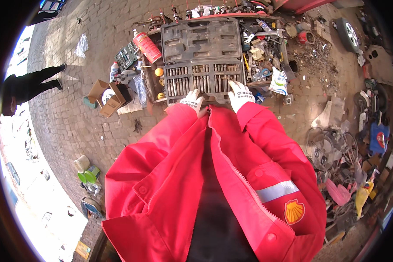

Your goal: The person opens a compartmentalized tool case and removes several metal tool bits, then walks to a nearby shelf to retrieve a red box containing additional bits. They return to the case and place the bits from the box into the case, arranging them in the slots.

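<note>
A black hard-plastic tool case [215,70] lies unfolded at the bench edge in front of me. Rows of metal bits [177,85] fill the compartments of its near half, while its lid [201,40] leans back on the far side. White gloves cover both hands. My left hand [193,100] is closed at the case's near edge, left of the middle, its fingertips beside the bits. Over the near right corner, my right hand [241,95] rests with fingers stretched and apart, touching the case. No loose bit shows in either hand.
A red spray can [147,46] and an orange ball [159,72] are left of the case. Wrenches [270,33] and mixed parts crowd its right, beside a white bag [278,81]. An open cardboard box [112,105] sits on the brick ground; another person [35,85] stands far left.
</note>
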{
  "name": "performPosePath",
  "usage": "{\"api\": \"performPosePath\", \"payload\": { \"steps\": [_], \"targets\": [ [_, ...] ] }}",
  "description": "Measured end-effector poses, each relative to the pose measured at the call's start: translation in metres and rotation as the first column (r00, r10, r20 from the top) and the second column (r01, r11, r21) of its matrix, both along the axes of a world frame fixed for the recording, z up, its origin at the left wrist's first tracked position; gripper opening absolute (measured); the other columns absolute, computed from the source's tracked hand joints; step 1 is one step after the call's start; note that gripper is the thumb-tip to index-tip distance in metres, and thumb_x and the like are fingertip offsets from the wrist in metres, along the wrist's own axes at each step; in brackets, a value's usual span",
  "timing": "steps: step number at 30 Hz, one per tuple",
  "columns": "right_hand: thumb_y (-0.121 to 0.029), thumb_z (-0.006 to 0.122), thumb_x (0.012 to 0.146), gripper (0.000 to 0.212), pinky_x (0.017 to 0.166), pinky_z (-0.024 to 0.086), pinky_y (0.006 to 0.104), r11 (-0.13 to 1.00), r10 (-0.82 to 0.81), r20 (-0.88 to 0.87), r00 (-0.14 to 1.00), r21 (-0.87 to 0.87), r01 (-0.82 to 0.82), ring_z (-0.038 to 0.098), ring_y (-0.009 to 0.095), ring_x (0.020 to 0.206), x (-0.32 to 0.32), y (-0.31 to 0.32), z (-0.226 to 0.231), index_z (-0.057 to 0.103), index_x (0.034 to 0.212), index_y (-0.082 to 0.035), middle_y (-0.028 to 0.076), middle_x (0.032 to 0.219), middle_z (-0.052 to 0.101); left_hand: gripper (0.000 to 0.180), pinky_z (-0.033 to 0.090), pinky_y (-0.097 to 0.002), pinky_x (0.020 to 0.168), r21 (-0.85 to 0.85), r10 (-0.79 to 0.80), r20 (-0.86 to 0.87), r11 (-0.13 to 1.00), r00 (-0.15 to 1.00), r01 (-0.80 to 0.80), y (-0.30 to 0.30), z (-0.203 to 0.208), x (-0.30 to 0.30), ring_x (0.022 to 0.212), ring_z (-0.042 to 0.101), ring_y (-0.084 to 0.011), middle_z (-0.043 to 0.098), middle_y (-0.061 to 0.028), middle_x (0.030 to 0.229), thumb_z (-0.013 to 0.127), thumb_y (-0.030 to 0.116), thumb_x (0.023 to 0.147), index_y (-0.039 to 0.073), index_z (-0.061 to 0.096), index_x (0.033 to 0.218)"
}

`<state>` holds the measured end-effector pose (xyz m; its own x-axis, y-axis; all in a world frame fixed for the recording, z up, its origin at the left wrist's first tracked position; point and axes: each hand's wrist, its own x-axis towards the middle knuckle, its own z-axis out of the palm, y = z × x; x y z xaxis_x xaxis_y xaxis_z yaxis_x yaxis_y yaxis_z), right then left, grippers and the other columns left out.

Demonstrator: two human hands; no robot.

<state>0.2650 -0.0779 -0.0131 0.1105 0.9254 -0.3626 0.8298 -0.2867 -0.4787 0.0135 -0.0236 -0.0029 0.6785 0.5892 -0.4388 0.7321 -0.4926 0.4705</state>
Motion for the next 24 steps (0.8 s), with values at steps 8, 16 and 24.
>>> {"api": "performPosePath", "payload": {
  "steps": [8, 16, 24],
  "targets": [
    [-0.028, 0.064, 0.087, 0.054, 0.112, 0.036, 0.0467, 0.959, 0.256, 0.060, 0.965, 0.106, -0.262, 0.041, 0.031, 0.137, -0.005, 0.009, -0.017, 0.051, 0.137, -0.012, 0.011, 0.149, 0.043, 0.053, 0.047, -0.0470, 0.101, 0.073, 0.032, 0.048, 0.997, 0.998, -0.035, -0.006, -0.003, 0.002, 0.125, 0.047, -0.0391, 0.046, -0.0240, 0.135, 0.072, 0.036, 0.076, 0.004, 0.064, 0.118],
    [-0.030, 0.065, 0.086, 0.058, 0.112, 0.035, 0.0453, 0.935, 0.354, 0.001, 0.935, 0.030, -0.353, 0.041, 0.031, 0.137, 0.005, 0.012, -0.006, 0.050, 0.139, -0.011, 0.011, 0.150, 0.043, 0.039, 0.047, -0.0462, 0.101, 0.073, 0.071, -0.088, 0.995, 0.994, -0.065, -0.014, -0.009, 0.013, 0.126, 0.048, -0.0367, 0.046, -0.0213, 0.139, 0.066, 0.036, 0.088, 0.009, 0.067, 0.117],
    [-0.030, 0.064, 0.088, 0.057, 0.112, 0.036, 0.0461, 0.856, 0.512, -0.067, 0.857, 0.129, -0.501, 0.041, 0.033, 0.138, -0.014, 0.032, -0.003, 0.049, 0.140, -0.011, 0.013, 0.149, 0.045, 0.041, 0.048, -0.0450, 0.100, 0.021, 0.285, -0.140, 0.958, 0.948, -0.285, -0.053, -0.038, 0.000, 0.125, 0.052, -0.0361, 0.041, -0.0181, 0.148, 0.068, 0.037, 0.084, 0.012, 0.066, 0.116]
  ]
}}
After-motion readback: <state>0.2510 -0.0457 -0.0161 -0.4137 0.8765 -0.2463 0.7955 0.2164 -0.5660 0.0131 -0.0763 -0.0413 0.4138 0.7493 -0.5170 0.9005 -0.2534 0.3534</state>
